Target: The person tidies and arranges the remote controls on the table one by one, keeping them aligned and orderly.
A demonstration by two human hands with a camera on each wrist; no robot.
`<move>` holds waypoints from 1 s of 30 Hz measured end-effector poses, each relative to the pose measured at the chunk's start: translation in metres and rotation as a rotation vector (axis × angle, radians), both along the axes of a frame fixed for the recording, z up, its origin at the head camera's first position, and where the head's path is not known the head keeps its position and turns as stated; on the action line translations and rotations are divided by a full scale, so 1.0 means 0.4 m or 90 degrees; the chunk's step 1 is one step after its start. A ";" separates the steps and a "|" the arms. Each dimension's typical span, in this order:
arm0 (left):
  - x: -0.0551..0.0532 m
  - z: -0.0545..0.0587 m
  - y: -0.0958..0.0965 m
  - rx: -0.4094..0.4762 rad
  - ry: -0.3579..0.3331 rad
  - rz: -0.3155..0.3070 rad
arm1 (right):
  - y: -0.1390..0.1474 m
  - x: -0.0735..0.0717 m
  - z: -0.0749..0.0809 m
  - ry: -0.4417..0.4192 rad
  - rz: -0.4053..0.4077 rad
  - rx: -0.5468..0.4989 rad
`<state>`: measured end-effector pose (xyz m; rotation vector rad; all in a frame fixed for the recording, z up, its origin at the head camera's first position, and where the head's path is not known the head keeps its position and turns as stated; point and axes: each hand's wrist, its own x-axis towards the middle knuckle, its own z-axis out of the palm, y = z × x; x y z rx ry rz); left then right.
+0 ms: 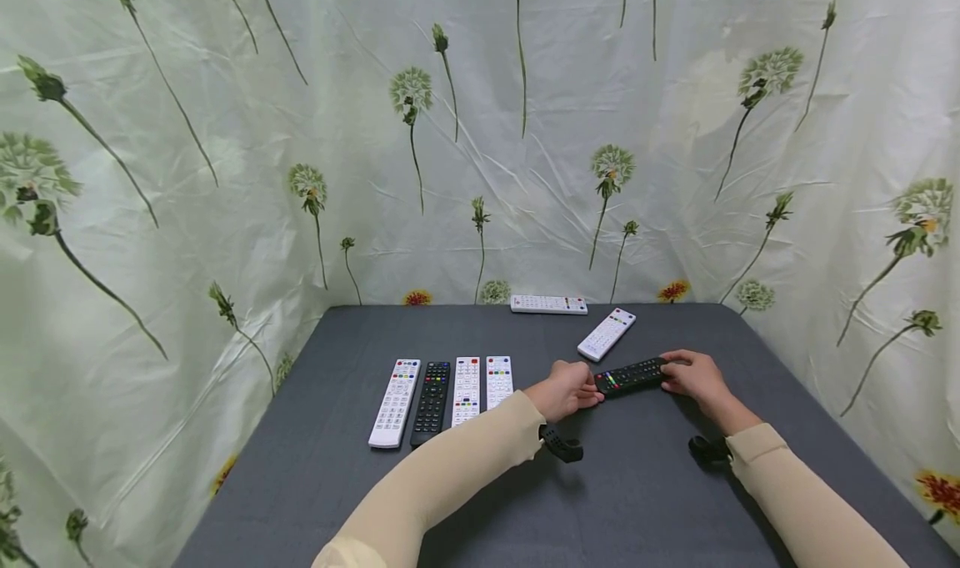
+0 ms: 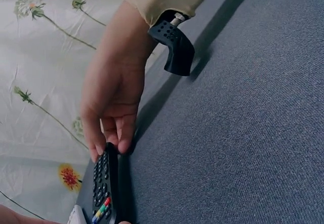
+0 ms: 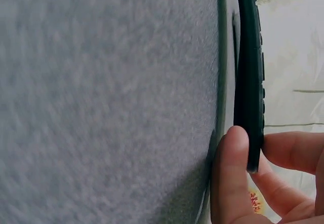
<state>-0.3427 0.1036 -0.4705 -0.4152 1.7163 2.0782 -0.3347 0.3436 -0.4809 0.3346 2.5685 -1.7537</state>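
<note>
A black remote control (image 1: pixel 632 376) with coloured buttons lies across between both hands, low over the dark table. My left hand (image 1: pixel 567 390) pinches its left end, the one with the coloured buttons. At the other end, my right hand (image 1: pixel 693 376) pinches the remote between thumb and fingers. The left wrist view shows the right hand (image 2: pixel 114 92) from across, with only bits of the left hand at the bottom edge. In the right wrist view, the thumb and fingers (image 3: pixel 235 158) press on both sides of the remote's end (image 3: pixel 249 92).
Left of the hands, a white remote (image 1: pixel 394 403), a black remote (image 1: pixel 432 397) and two more white remotes (image 1: pixel 467 384) (image 1: pixel 498 378) stand side by side; the left sleeve partly covers some. Behind lie a slanted white remote (image 1: pixel 607 334) and a crosswise one (image 1: pixel 548 304). Flowered cloth (image 1: pixel 480 134) surrounds the table.
</note>
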 end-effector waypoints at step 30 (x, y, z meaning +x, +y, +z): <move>-0.044 0.107 -0.143 0.054 0.132 -0.002 | -0.114 0.042 0.090 -0.009 0.072 -0.238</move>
